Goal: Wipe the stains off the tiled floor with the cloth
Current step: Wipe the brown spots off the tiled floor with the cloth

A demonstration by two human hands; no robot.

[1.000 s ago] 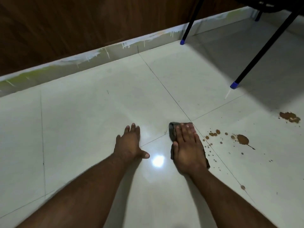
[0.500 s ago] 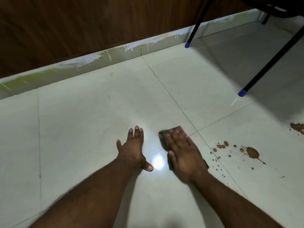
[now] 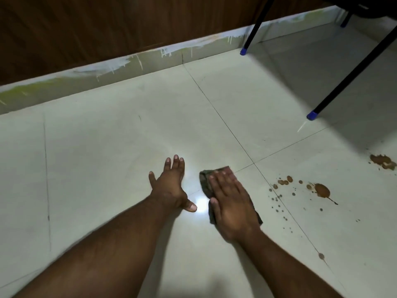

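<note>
My right hand (image 3: 231, 203) lies flat with straight fingers on a dark grey-green cloth (image 3: 205, 181), pressing it to the pale tiled floor (image 3: 107, 158). Most of the cloth is hidden under the palm. Brown stains (image 3: 321, 189) with small spatter dots lie to the right of the cloth, apart from it. A second brown stain (image 3: 383, 161) sits near the right edge, and a small spot (image 3: 321, 256) lies lower right. My left hand (image 3: 171, 186) rests flat on the floor, fingers spread, just left of the cloth.
Two black chair legs with blue caps (image 3: 312, 115) (image 3: 243, 52) stand at the upper right. A paint-streaked skirting (image 3: 129, 63) below a dark wooden wall runs along the back.
My right hand with the cloth has slid left, away from the brown spatter. My left hand has stayed planted, turning slightly.
</note>
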